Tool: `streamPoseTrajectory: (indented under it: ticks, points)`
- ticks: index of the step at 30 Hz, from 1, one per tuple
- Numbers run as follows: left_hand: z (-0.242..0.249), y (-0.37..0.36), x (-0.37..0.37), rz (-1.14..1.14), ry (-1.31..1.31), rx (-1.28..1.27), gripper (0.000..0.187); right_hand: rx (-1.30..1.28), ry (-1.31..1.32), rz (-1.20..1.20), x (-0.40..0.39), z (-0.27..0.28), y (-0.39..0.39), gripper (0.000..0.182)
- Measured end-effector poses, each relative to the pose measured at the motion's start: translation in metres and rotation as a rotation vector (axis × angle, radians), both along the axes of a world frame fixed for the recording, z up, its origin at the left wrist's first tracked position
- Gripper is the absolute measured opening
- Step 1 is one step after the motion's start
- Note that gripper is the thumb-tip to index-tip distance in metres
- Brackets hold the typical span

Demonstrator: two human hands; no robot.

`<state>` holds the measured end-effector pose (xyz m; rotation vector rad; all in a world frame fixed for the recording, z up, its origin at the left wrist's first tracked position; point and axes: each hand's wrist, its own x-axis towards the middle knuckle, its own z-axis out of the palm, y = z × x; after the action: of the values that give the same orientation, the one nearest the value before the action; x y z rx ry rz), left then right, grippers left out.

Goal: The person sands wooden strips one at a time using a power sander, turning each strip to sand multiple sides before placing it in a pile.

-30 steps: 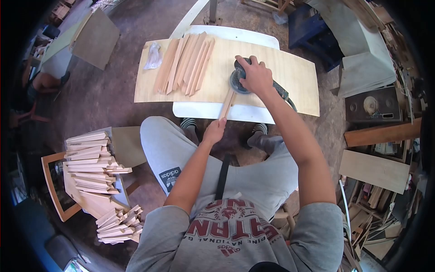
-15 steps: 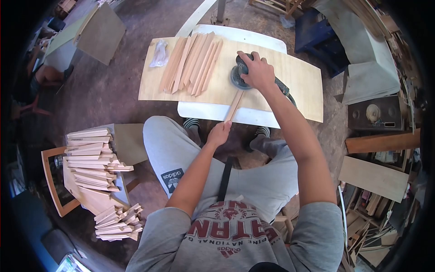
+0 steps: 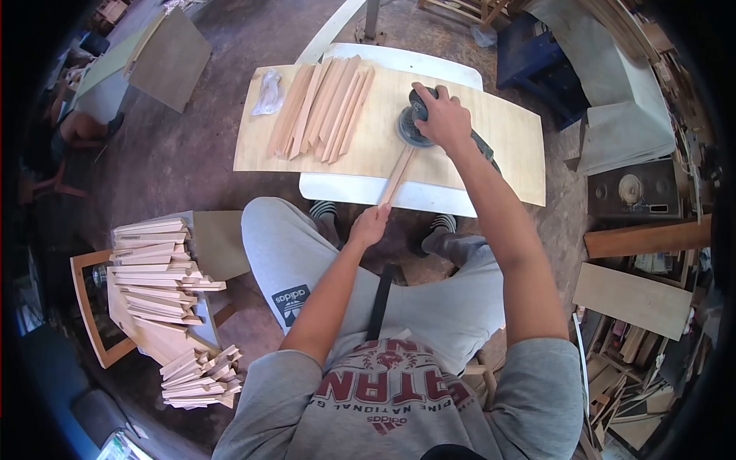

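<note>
My right hand (image 3: 445, 119) is wrapped round the top of a dark round sander (image 3: 414, 129), whose disc sits over the far end of a narrow wooden strip (image 3: 397, 175). The near end of that strip is in my left hand (image 3: 371, 225), fingers closed round it. The strip slants across the front edge of a pale plywood board (image 3: 491, 146). On the board's left part lies a row of wooden strips (image 3: 322, 107), with a clear plastic bag (image 3: 268, 93) beside them.
Stacked wooden pieces (image 3: 157, 268) lie on a low support at the left, with another pile (image 3: 201, 377) below. A speaker panel (image 3: 632, 189), a blue cabinet (image 3: 540, 65) and wood scraps stand at the right. A person's leg (image 3: 84, 125) shows at the far left.
My right hand and the sander have moved slightly right. My left hand stays nearly in place on the strip.
</note>
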<state>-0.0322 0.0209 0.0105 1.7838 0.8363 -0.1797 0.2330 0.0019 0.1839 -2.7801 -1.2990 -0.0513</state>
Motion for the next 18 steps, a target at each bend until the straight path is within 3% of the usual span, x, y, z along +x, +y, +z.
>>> streamPoseTrajectory:
  ticks: [7, 18]
  points:
    - [0.000, -0.003, 0.005, -0.009, 0.005, 0.024, 0.065, -0.082, 0.031, -0.035, -0.021, 0.008, -0.038, 0.083]
    - [-0.001, -0.006, 0.005, -0.047, 0.023, -0.007, 0.063, -0.115, 0.032, -0.067, -0.013, 0.011, -0.029, 0.084]
